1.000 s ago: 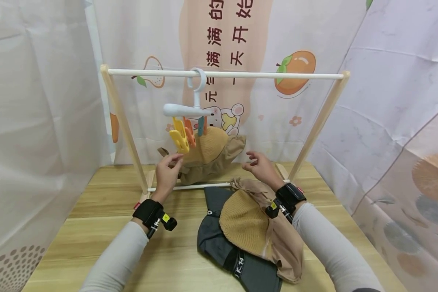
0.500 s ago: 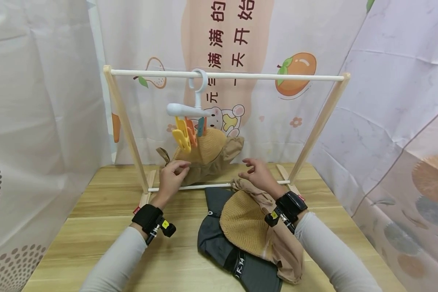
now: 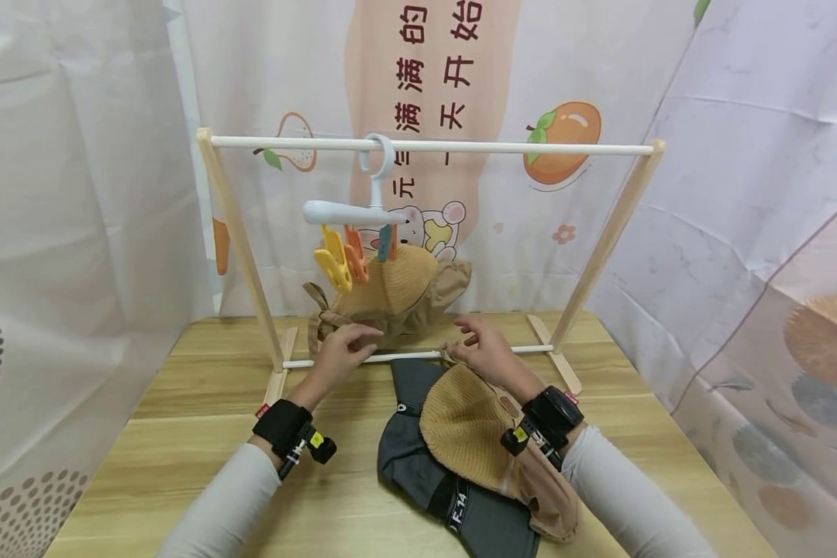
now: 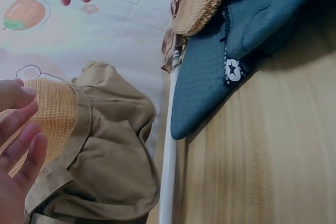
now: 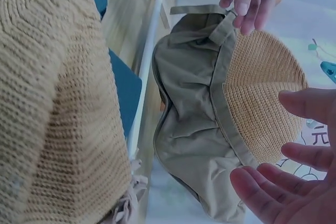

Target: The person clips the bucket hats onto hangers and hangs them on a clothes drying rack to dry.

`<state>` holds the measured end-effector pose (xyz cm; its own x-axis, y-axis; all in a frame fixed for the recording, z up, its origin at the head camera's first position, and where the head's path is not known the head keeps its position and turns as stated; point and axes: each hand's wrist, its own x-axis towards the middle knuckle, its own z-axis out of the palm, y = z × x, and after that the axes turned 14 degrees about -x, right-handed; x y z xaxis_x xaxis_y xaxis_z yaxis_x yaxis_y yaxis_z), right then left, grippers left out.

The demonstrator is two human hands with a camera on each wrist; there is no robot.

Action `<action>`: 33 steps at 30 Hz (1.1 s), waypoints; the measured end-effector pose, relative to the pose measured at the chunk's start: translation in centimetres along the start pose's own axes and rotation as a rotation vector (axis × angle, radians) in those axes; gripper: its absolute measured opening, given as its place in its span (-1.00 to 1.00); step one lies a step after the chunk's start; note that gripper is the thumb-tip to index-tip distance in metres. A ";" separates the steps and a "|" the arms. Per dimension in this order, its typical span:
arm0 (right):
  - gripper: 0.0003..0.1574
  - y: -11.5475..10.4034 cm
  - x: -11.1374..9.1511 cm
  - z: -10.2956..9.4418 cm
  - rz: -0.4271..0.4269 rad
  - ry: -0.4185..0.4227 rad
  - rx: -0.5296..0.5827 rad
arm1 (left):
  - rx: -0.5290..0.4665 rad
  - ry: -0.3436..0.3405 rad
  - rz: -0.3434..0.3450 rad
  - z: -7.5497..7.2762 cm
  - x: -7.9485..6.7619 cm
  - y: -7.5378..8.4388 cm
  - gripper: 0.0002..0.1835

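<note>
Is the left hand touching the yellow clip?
Apart: the head view shows the rear hat in the gap between the yellow clip and left hand.

Head view bright, evenly lit; pale sheen on tabletop (image 3: 321, 496); wrist views dimmer, bluish, softer.

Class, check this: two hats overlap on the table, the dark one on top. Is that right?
The order is wrong: the head view shows the tan hat on top of the dark hat. They do overlap on the table.

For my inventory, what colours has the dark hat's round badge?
The round badge is white with a dark star, clearest in the left wrist view.
</note>
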<state>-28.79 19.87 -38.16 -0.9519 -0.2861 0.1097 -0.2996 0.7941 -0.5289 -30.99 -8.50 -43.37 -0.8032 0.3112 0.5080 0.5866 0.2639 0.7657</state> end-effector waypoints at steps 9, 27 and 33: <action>-0.33 -0.4 -1.7 1.5 0.030 -0.006 -0.005 | 0.005 -0.052 -0.031 0.7 -1.1 -0.8 -0.72; -0.37 -2.7 -5.2 5.2 -0.020 -0.002 -0.209 | 0.004 -0.208 0.006 2.2 -2.4 -1.9 -0.72; -0.37 -3.2 -5.8 6.2 -0.096 -0.048 -0.265 | 0.015 -0.274 0.000 2.8 -3.2 -2.3 -0.66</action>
<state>-21.87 15.69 -42.33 -0.9161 -0.3870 0.1051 -0.4007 0.8728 -0.2786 -29.50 -7.54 -47.80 -0.7462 0.5461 0.3808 0.5896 0.2765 0.7589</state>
